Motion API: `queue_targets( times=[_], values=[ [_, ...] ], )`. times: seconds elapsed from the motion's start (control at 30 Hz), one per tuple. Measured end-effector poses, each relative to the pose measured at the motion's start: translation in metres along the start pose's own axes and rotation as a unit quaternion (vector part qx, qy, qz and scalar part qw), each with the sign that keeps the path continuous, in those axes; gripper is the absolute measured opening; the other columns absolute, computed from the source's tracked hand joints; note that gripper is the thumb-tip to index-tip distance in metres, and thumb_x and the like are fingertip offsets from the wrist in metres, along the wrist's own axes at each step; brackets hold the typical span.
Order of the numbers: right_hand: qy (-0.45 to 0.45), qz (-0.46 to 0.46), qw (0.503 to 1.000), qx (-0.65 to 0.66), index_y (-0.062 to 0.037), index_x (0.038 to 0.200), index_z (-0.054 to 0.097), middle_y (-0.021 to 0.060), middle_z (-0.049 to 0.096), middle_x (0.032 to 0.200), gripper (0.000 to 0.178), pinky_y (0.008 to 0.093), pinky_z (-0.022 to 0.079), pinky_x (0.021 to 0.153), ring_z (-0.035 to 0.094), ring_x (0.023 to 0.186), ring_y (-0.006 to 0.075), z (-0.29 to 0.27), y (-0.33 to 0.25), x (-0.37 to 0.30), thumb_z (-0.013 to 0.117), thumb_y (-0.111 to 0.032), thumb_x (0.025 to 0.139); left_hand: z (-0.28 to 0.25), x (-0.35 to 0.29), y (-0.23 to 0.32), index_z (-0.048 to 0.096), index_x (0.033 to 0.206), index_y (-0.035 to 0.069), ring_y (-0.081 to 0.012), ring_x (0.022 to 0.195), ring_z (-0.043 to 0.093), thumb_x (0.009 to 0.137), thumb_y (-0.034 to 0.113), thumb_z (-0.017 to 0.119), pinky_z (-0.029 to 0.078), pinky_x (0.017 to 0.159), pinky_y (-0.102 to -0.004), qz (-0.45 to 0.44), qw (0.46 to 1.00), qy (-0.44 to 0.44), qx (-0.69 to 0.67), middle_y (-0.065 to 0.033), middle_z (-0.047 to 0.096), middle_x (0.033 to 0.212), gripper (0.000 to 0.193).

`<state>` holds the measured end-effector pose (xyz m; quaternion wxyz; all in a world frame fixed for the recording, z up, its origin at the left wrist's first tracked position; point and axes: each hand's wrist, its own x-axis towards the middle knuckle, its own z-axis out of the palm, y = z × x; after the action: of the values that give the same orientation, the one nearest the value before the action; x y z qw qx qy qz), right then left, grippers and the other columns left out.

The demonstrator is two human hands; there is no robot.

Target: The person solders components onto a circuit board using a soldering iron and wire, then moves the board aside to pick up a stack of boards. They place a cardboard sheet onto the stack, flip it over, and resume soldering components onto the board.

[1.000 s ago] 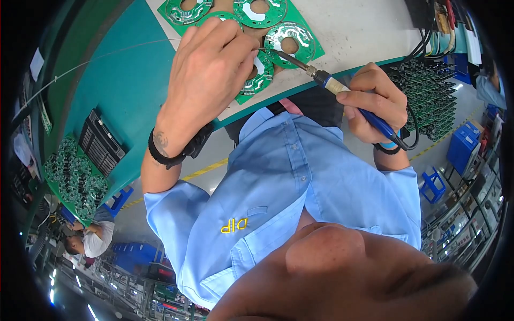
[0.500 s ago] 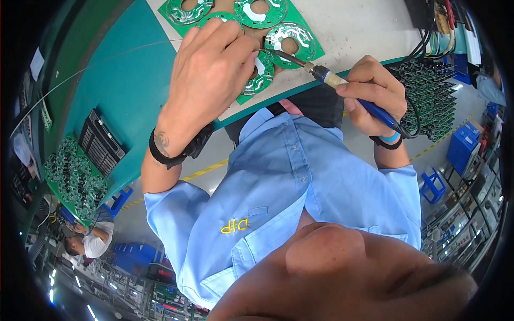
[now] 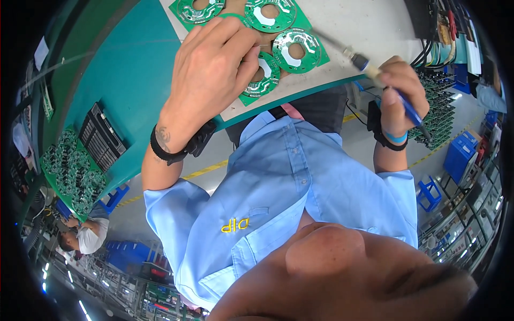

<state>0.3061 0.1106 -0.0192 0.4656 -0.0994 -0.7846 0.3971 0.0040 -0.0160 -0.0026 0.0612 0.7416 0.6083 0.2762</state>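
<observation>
My left hand is closed above a green circuit board panel made of several round boards with holes in their middles. From its pinched fingertips pokes a short length of thin solder wire; the wire trails off to the left of the hand. My right hand grips a soldering iron by its blue handle, somewhat blurred. The iron's tip points up and left, over the pale mat beyond the panel's right edge, apart from the boards. Part of the panel is hidden under my left hand.
The panel lies on a pale mat on a green bench top. A black slotted tray and a heap of populated boards are at the left. More boards stand at the right, below cables. Another person is farther off.
My right hand has drawn the soldering iron away to the right, its tip lifting off the panel. The panel sits slightly farther right in view, and my left hand has barely moved.
</observation>
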Motion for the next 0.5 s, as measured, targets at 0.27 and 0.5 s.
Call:
queue_targets(
  times=[0.27, 0.5],
  values=[
    [0.059, 0.249, 0.945, -0.204, 0.0013, 0.134, 0.062, 0.0100, 0.068, 0.126, 0.032, 0.0287, 0.047, 0.099, 0.065, 0.110, 0.0210, 0.011, 0.025, 0.018, 0.060, -0.013, 0.106, 0.005, -0.001, -0.003, 0.070, 0.095, 0.005, -0.0288, 0.088, 0.063, 0.085, 0.002, 0.075, 0.051, 0.077, -0.0427, -0.008, 0.999, 0.003, -0.053, -0.0076, 0.060, 0.089, 0.012],
    [0.147, 0.156, 0.947, -0.239, 0.0063, 0.125, 0.067, 0.0165, 0.068, 0.092, 0.029, 0.0394, 0.050, 0.074, 0.062, 0.079, 0.0265, 0.010, 0.046, -0.002, 0.059, -0.011, 0.102, 0.000, 0.002, -0.001, 0.071, 0.095, 0.002, -0.0289, 0.084, 0.064, 0.082, -0.002, 0.078, 0.051, 0.076, -0.0411, 0.008, 0.999, -0.013, -0.052, -0.0082, 0.066, 0.091, 0.015]
  ],
)
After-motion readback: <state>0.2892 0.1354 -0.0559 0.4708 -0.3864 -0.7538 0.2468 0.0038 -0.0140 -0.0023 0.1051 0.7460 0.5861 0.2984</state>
